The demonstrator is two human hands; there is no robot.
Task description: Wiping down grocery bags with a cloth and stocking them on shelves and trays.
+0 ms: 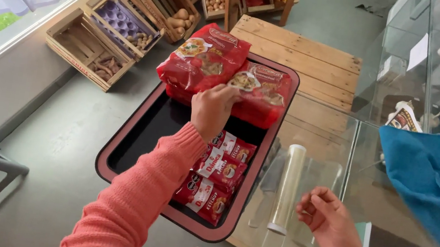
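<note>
the pasta bags (222,71) are stacked at the far end of the black tray (136,140), their long axes running roughly across the tray, printed faces up. the near edge of the right-hand bag is pinched by the left hand (212,108), fingers closed on the wrapper. three ketchup packets (218,176) are already laid in a row along the tray's right side, long axes across it; the tray's left part is bare, so the filling appears about half done. the right hand (332,227) is held loosely curled and holds nothing, beside a roll of cling film (287,189) on the glass counter (334,135).
</note>
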